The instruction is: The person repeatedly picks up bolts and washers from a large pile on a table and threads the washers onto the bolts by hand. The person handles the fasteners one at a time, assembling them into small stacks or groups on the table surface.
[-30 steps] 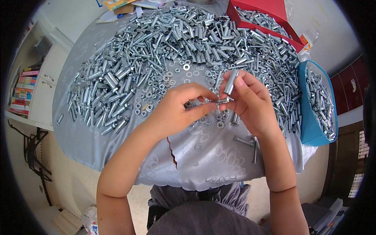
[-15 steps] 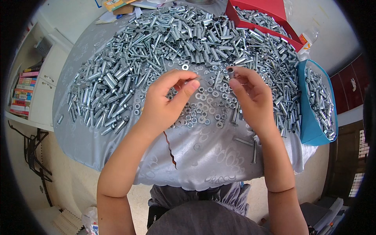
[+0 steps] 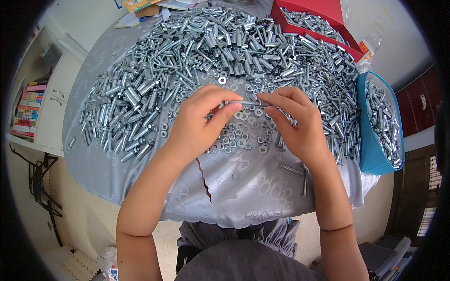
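Note:
My left hand (image 3: 197, 119) pinches a thin silvery bolt (image 3: 251, 102) between thumb and forefinger. The bolt lies level above the table and reaches across to my right hand (image 3: 302, 124). The thumb and fingertips of that hand close around the bolt's right end; whether a small part sits there too, I cannot make out. Below the hands are loose washers and nuts (image 3: 241, 133). Metal sleeves (image 3: 234, 65) are heaped just beyond. Two loose bolts (image 3: 304, 180) rest near my right forearm.
Larger bolts with sleeves (image 3: 126, 112) are piled at the left. A red box (image 3: 307, 32) of metal parts stands at the back right, a blue bin (image 3: 375, 157) of parts at the right edge. The grey tablecloth (image 3: 225, 206) has a wavy slit near me.
My hands have come together, the right one moving left and slightly down. A bolt now spans between them; earlier a short dark-ended tube showed in my right fingers.

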Tool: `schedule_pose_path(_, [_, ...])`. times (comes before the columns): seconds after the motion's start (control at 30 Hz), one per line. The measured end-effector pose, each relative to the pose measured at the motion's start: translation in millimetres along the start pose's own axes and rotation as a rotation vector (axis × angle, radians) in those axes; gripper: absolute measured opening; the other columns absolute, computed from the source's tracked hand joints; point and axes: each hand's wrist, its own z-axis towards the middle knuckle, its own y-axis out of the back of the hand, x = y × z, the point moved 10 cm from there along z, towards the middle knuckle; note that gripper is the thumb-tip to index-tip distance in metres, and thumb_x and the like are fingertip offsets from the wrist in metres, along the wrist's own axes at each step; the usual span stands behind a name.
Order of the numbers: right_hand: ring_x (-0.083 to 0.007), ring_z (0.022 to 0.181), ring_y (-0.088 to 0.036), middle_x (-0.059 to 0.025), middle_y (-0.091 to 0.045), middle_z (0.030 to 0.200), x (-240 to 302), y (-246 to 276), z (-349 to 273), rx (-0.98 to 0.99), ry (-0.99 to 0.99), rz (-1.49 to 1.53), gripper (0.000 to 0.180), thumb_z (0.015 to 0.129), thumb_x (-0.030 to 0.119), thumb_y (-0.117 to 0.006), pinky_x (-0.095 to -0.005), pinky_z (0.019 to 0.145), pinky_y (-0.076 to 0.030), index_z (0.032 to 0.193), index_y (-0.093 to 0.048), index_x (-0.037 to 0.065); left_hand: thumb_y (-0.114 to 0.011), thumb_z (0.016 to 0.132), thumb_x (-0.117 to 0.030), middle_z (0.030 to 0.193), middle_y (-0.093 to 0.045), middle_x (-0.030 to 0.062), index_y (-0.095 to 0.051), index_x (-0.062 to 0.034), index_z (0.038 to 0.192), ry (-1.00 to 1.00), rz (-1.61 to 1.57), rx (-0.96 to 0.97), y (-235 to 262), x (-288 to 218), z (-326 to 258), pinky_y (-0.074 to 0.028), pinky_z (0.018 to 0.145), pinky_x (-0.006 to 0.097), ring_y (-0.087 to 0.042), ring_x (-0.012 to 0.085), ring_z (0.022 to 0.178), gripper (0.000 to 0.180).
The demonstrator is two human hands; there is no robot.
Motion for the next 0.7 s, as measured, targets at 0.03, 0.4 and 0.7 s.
schedule_pose_path(0.03, [-0.0203,0.072,-0.056,-0.0097,-0.055,0.085,0.2,-2.1,-0.3,0.019,0.002,-0.024,0.027,0.075,-0.002,-0.060,-0.0284,0.063,-0.045,0.101,-0.063,0.005,-0.065,0.078,-0.013,0.079,-0.062,0.0068,-0.063,-0.0049,0.094,-0.076,0.070,-0.002,-1.2,0.7,-1.1,-0.043,0.059,0.025,-0.056,0.0153,0.067,0.018])
schedule_pose_path(0.4, [-0.0158,0.085,-0.059,-0.0101,-0.058,0.095,-1.4,-25.9,-7.1,0.081,-0.160,0.566,0.026,0.076,-0.006,-0.061,-0.0247,0.073,-0.048,0.101,-0.057,-0.001,-0.071,0.071,-0.007,0.081,-0.067,0.0086,-0.061,-0.0028,0.107,0.139,-0.059,0.269,-31.2,6.3,-14.5,-0.048,0.059,0.023,-0.061,0.0096,0.065,0.038])
schedule_pose_path(0.7, [-0.0122,0.080,-0.059,-0.0081,-0.060,0.089,-28.2,-29.7,-11.9,0.014,-0.460,0.912,0.019,0.081,0.002,-0.062,-0.0226,0.072,-0.048,0.098,-0.054,-0.004,-0.059,0.083,-0.011,0.071,-0.057,0.0041,-0.056,0.0005,0.090,0.122,-0.126,0.158,-20.5,-0.6,-9.0,-0.041,0.057,0.022,-0.052,0.0084,0.061,0.014])
